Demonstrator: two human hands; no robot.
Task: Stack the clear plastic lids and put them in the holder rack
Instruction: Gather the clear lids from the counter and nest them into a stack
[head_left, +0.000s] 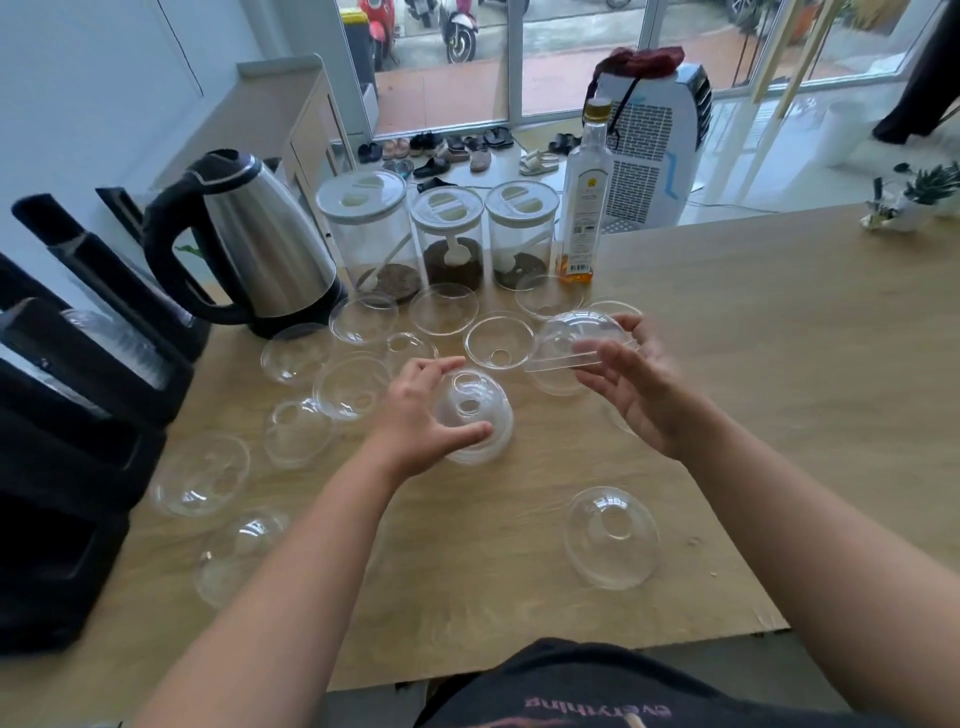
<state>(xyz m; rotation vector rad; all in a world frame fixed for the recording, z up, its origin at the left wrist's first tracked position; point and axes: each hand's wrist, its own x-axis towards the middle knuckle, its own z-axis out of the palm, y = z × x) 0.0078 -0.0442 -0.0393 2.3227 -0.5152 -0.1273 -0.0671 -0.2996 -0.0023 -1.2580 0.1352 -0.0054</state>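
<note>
Two lids in hand: left hand (415, 415) grips a domed stack (475, 415), right hand (639, 384) holds a lifted lid (584, 335); stacking step, next nest it squarely on top.

From my remote seat, a steel kettle (260, 244) with a black handle stands at the far left of the wooden table (753, 364). Just right of it I see three clear jars (441, 236) with white lids in a row, each holding dark grounds and a white scoop. A tall glass bottle (584, 197) with a gold cap and a little amber liquid stands beside the right-hand jar. A small potted plant (914, 200) sits at the table's far right. Beyond, a white air cooler (654, 145) stands on the floor near scattered shoes (452, 150) by glass doors; scooters (460, 28) are parked outside.
</note>
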